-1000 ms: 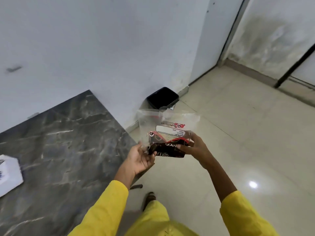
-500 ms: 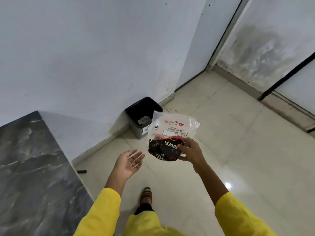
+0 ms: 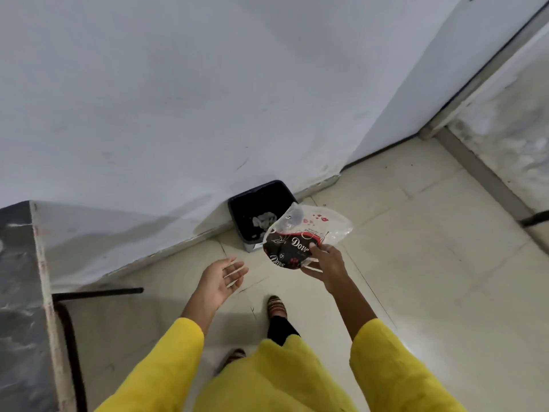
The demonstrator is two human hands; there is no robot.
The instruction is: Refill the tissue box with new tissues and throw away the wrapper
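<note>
Head view: empty wrapper carried to the bin.
The right hand (image 3: 326,264) keeps a pinching grip on the crumpled clear plastic wrapper with dark printed base (image 3: 300,239), just short of the open black plastic bin (image 3: 277,188) on the floor beyond it; the left hand (image 3: 221,278) beside it hangs wide and empty. The tissue box is out of view; dropping the wrapper remains.

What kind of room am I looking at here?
Probably a plain indoor room, home or office: tiled floor, painted wall, a small black bin against it, and a marble-look table at left.
</note>
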